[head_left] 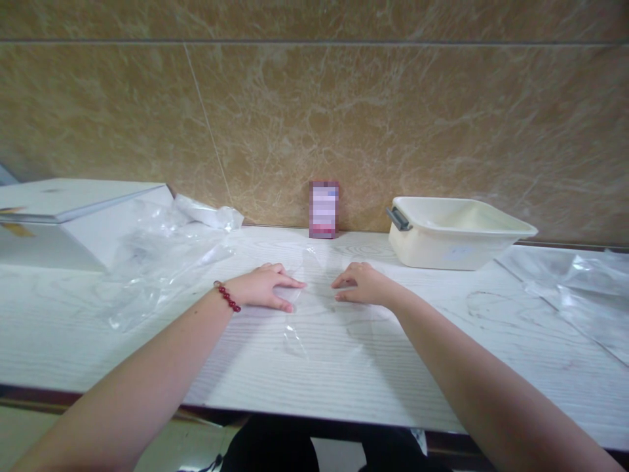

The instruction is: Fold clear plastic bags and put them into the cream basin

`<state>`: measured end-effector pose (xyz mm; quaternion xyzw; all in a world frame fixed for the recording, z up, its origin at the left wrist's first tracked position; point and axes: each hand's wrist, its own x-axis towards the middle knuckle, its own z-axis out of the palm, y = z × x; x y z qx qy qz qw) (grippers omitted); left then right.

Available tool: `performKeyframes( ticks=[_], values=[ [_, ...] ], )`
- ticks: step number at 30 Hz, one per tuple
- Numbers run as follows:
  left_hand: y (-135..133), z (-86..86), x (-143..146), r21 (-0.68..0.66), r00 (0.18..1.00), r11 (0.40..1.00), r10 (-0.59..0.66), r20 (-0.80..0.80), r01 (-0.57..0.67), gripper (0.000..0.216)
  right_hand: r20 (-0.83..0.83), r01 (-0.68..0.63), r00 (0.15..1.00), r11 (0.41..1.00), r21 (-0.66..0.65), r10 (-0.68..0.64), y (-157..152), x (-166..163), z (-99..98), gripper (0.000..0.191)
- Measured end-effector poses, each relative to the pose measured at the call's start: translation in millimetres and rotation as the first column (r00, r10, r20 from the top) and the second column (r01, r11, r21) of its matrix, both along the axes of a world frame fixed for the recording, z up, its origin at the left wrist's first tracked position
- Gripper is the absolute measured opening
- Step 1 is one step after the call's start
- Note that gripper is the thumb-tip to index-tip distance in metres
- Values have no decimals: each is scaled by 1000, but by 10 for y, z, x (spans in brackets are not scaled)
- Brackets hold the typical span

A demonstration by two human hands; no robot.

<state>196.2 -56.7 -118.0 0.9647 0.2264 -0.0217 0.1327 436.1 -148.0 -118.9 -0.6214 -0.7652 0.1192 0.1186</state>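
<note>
A clear plastic bag (297,337) lies flat on the white wood-grain table between my hands; its outline is faint. My left hand (268,287), with a red bead bracelet (227,297) at the wrist, rests at the bag's left side. Its thumb and fingers are spread, with nothing gripped between them. On the other side, my right hand (364,284) lies over the bag's right part, fingers slightly bent and apart. Both hands appear to touch the plastic, though the contact is hard to make out.
Crumpled clear plastic bags (162,262) lie beside a white box (88,223) at the left. A phone with a blurred screen (324,210) leans on the marble wall. To the right stands a cream plastic bin (442,246) with a grey handle, then more clear plastic (584,295).
</note>
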Motion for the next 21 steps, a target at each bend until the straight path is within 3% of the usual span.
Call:
performKeyframes(
  ticks=[3, 5, 8, 14, 21],
  values=[
    [13, 34, 2, -61, 999, 998, -13, 52, 16, 54, -30, 231, 973, 971, 61, -230, -11, 236, 77, 26],
    [22, 48, 7, -80, 995, 996, 34, 98, -26, 53, -2, 407, 912, 906, 113, -410, -27, 450, 110, 25],
    [20, 42, 29, -77, 984, 992, 112, 135, -102, 53, 99, 570, 813, 819, 61, -573, -58, 714, 117, 25],
    [-31, 19, 97, -55, 979, 995, 91, 183, -83, 44, 162, 560, 824, 825, -83, -543, -54, 759, 60, 28],
    [-171, 46, 324, 97, 948, 994, 20, 318, -54, 34, 236, 548, 820, 834, -64, -521, -16, 723, -38, 33]
  ],
)
